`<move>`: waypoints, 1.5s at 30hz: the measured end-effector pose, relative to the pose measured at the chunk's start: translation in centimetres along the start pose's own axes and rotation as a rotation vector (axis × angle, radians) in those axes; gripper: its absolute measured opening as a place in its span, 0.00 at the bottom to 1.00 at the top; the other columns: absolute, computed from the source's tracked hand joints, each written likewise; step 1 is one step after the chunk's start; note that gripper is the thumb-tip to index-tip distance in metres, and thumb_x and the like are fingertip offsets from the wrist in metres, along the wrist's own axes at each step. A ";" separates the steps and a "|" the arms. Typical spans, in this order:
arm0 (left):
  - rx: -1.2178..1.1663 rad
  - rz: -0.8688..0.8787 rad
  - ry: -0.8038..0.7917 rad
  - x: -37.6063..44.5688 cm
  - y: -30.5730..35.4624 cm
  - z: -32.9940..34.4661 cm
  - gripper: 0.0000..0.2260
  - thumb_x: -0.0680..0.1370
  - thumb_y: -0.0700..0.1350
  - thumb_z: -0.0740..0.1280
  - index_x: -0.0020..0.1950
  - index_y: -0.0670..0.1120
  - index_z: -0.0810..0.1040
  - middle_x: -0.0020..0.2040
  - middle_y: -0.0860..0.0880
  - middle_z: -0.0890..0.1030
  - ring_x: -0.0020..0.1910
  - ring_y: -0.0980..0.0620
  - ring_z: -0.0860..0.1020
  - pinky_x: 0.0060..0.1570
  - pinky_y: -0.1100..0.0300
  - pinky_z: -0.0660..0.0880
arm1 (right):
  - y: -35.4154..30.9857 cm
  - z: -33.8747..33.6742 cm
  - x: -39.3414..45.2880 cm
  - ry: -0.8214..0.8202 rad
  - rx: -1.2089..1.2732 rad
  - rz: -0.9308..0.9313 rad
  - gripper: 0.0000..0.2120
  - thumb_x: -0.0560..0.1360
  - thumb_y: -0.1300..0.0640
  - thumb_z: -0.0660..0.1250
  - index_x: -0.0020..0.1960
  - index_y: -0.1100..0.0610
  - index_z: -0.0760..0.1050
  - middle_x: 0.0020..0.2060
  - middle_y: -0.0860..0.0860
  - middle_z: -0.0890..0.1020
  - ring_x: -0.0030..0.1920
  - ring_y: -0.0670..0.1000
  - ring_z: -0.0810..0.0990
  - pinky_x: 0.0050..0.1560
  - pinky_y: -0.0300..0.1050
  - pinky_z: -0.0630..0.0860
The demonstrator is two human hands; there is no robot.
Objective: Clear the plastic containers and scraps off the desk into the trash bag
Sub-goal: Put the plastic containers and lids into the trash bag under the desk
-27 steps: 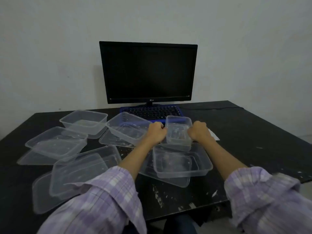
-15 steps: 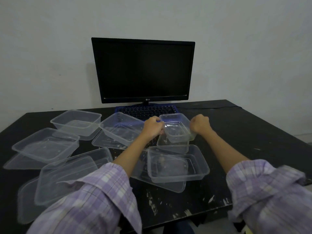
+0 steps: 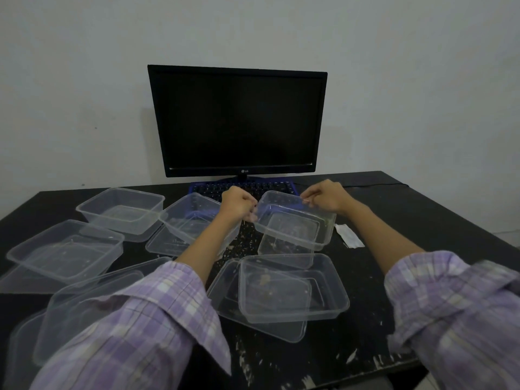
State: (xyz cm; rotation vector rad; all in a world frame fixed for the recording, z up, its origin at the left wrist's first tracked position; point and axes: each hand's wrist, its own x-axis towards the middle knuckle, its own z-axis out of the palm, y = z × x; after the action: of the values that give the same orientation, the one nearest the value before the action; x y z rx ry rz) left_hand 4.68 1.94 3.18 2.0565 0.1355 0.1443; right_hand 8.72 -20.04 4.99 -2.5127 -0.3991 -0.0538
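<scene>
- Up comes the small clear container — half a second ago it sat low over the lid on the desk, now it hangs tilted above it, its open mouth turned toward the camera.
- Both hands have drifted apart with it: the left hand is at the container's left rim, the right hand has swung out to the far right corner of the rim.
- Left hand: fingers curled tight, pinching the rim's edge, forearm stretching up from a purple plaid sleeve.
- Right hand: knuckles up, fingertips nipping the rim, wrist bent inward.
- Beneath the lifted container, a flat lid lies on the black desk, partly over the blue keyboard.
- Count of clear containers: the held one, plus one near container resting on a lid in front, one just left of the left hand, one at back left, one at far left, and one under the left sleeve — six that I can make out.
- Lids lie under several of them; the exact number is hard to tell through the clear plastic.
- One white paper scrap lies just right of the held container.
- One dark monitor stands behind the keyboard.
</scene>
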 end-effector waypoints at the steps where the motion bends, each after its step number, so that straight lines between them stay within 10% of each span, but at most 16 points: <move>1: 0.002 0.000 0.005 0.2 -0.1 -0.1 0.06 0.77 0.33 0.63 0.48 0.34 0.80 0.41 0.38 0.81 0.31 0.47 0.80 0.29 0.64 0.79 | 0.1 0.0 0.3 -0.009 0.014 0.002 0.11 0.76 0.65 0.64 0.57 0.61 0.80 0.52 0.57 0.83 0.54 0.53 0.80 0.59 0.46 0.73; 11: 0.168 -0.027 -0.045 0.8 0.0 -0.2 0.03 0.72 0.32 0.70 0.43 0.33 0.82 0.40 0.36 0.83 0.36 0.45 0.83 0.41 0.57 0.82 | 0.6 0.5 1.9 -0.007 0.111 0.050 0.12 0.76 0.64 0.64 0.58 0.60 0.79 0.51 0.53 0.83 0.50 0.48 0.79 0.58 0.42 0.72; 15: 0.207 -0.039 0.109 1.7 0.3 -1.1 0.03 0.71 0.34 0.71 0.42 0.34 0.82 0.39 0.39 0.83 0.36 0.47 0.81 0.48 0.53 0.81 | 2.3 0.2 2.3 0.127 0.166 0.212 0.15 0.78 0.64 0.56 0.57 0.69 0.78 0.53 0.61 0.82 0.54 0.60 0.80 0.61 0.56 0.73; 20: 0.162 -0.072 0.209 2.2 0.5 -2.4 0.06 0.70 0.36 0.72 0.45 0.34 0.81 0.41 0.37 0.83 0.42 0.44 0.83 0.48 0.51 0.81 | 3.6 1.4 1.0 0.010 0.010 0.381 0.13 0.75 0.61 0.61 0.41 0.67 0.81 0.31 0.57 0.82 0.27 0.51 0.79 0.31 0.36 0.76; 23: 0.155 -0.084 0.236 2.2 0.5 -2.4 0.05 0.70 0.35 0.72 0.44 0.34 0.82 0.39 0.37 0.83 0.39 0.44 0.84 0.44 0.53 0.81 | 3.4 2.9 0.5 -0.050 0.008 0.461 0.08 0.73 0.61 0.67 0.40 0.65 0.78 0.34 0.58 0.81 0.23 0.48 0.79 0.25 0.38 0.76; 33: 0.103 -0.133 0.251 2.3 0.1 -1.9 0.03 0.70 0.34 0.71 0.41 0.35 0.82 0.37 0.38 0.83 0.34 0.47 0.83 0.38 0.56 0.82 | 3.6 4.5 0.5 0.013 0.099 0.563 0.06 0.73 0.60 0.67 0.42 0.64 0.75 0.39 0.59 0.82 0.44 0.57 0.85 0.50 0.54 0.81; 40: 0.089 -0.149 0.256 2.6 0.4 -1.0 0.04 0.69 0.32 0.71 0.42 0.35 0.79 0.42 0.37 0.83 0.39 0.45 0.83 0.44 0.53 0.81 | 4.4 0.6 1.4 0.158 0.221 0.596 0.07 0.71 0.72 0.68 0.37 0.65 0.73 0.44 0.64 0.82 0.32 0.57 0.81 0.30 0.47 0.81; 45: 0.180 -0.150 0.244 2.8 0.1 0.2 0.09 0.69 0.35 0.71 0.48 0.34 0.80 0.46 0.38 0.82 0.46 0.45 0.82 0.43 0.57 0.79 | 4.5 -2.6 1.8 0.308 0.337 0.569 0.06 0.70 0.74 0.67 0.43 0.66 0.73 0.48 0.65 0.81 0.40 0.61 0.84 0.36 0.48 0.81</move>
State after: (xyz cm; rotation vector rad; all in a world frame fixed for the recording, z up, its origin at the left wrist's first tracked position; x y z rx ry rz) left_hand 7.51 2.15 3.29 2.1920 0.4672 0.2992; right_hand 11.92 -24.46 4.89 -2.1473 0.4026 -0.1348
